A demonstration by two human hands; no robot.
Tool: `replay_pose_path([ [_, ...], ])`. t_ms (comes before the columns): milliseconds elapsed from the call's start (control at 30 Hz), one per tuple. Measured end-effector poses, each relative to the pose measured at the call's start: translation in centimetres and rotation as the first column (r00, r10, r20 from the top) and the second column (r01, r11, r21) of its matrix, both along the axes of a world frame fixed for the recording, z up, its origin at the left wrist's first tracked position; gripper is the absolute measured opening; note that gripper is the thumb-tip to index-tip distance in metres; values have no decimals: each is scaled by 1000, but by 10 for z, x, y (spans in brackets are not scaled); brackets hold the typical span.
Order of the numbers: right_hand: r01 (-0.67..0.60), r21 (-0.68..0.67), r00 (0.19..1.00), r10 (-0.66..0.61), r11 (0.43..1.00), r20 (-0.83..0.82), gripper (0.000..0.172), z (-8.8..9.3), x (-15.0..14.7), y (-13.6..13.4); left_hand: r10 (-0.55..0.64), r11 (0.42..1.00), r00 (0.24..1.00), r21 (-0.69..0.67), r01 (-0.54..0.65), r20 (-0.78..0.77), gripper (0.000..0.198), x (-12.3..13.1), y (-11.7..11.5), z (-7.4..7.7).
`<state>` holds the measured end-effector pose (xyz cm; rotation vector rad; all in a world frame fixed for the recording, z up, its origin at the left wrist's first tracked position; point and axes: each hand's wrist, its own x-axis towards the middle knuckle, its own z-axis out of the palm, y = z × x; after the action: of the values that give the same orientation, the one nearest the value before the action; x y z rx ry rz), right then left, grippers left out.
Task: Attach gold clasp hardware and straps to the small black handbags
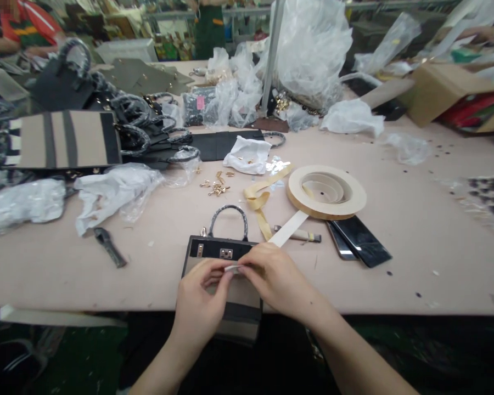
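My left hand (200, 302) and right hand (276, 278) are together, pinching what looks like a pale tape strip (231, 268) over the black-and-beige handbag (220, 248) on the desk (399, 285).

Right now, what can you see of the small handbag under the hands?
The small handbag lies flat at the near edge of the table, its lower end running past that edge. Its body looks like beige fabric with dark banding; a black top panel carries a gold-tone turn-lock. A dark, textured, arched top handle stands up from it. The left hand and right hand cover its middle, pinching a pale strip above the beige panel.
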<state>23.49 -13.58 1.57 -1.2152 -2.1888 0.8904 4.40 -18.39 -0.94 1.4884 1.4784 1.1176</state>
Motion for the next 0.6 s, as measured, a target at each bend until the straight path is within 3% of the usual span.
replay_pose_path([
  [267,189,87,940,-206,978,272,17,-5,-15,0,117,993,955,36,-112,-271,15,-10,24,3],
  [433,301,172,896,-340,938,285,14,-8,-27,-1,132,991,881,34,-131,-454,11,-11,34,4],
  [600,350,192,857,-396,917,329,21,-17,-36,0,104,994,841,25,-108,-531,5,-9,40,-1],
])
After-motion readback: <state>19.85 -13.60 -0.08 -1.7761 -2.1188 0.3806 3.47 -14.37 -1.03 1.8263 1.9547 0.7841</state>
